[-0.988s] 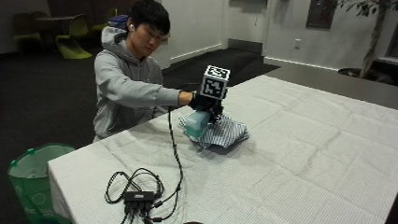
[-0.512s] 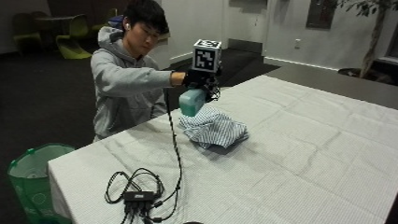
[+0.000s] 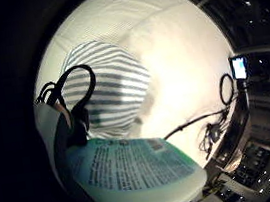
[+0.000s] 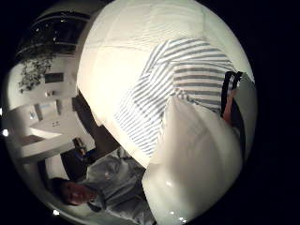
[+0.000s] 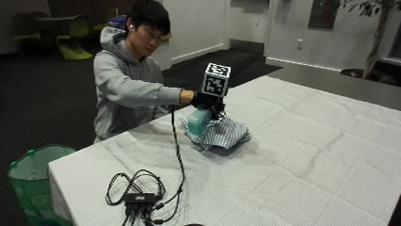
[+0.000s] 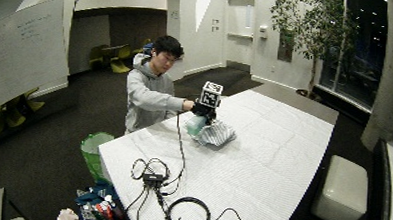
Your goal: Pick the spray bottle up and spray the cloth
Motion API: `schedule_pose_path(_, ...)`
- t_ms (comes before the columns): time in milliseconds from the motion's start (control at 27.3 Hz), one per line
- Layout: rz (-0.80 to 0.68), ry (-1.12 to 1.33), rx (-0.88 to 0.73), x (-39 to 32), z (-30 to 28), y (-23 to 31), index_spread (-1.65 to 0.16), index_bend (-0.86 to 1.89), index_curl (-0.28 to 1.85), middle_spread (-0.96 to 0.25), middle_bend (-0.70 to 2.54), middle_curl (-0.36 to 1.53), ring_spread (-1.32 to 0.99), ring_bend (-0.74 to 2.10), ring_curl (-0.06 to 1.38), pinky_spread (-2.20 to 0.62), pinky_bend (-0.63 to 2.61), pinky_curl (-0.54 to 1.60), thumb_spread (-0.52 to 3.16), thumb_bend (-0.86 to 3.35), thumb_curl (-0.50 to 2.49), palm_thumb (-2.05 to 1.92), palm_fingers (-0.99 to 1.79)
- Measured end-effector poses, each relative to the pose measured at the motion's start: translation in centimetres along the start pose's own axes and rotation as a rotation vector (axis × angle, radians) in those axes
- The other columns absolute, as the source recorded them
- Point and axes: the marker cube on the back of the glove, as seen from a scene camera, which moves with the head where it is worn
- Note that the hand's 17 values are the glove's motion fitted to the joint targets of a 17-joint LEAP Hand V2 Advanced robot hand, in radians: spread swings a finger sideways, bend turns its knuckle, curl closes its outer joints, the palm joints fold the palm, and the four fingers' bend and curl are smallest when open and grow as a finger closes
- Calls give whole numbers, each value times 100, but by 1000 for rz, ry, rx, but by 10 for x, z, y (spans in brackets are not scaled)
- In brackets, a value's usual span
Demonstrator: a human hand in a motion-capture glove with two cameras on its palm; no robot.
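- Holding the pale green spray bottle [image 5: 198,121] in the air, the gloved right hand [image 5: 204,100] has its fingers curled round the bottle's upper part.
- Bottle hangs just above the near edge of the striped cloth [image 5: 220,133]; whether they touch cannot be told.
- Cloth lies bunched on the white desk [image 5: 300,155], close to the person's side.
- Both palm views show the bottle body close up, with the cloth beneath.
- A cable hub [image 5: 140,197] rests near the desk's corner, well apart.

A pale spray bottle [image 4: 197,168] looms close, above the striped cloth [image 4: 183,89] on the white table [image 4: 117,61].
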Motion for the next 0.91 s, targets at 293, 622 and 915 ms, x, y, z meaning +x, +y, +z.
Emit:
schedule_pose_path(293, -175, -441, 218, -71, -43, 5, -17, 57, 56, -5, 68, 51, -16, 56, 47, -27, 34, 44, -1, -3, 70, 97, 139)
schedule_pose_path(622, -270, -1182, 550, -139, -42, -21, -17, 57, 56, -5, 68, 51, -16, 57, 47, -27, 35, 45, -1, -3, 71, 97, 138)
schedule_pose_path(915, -233, -1386, 672, -177, 12, -55, -15, 56, 56, -3, 68, 50, -16, 57, 47, -27, 34, 45, 0, -3, 71, 97, 137)
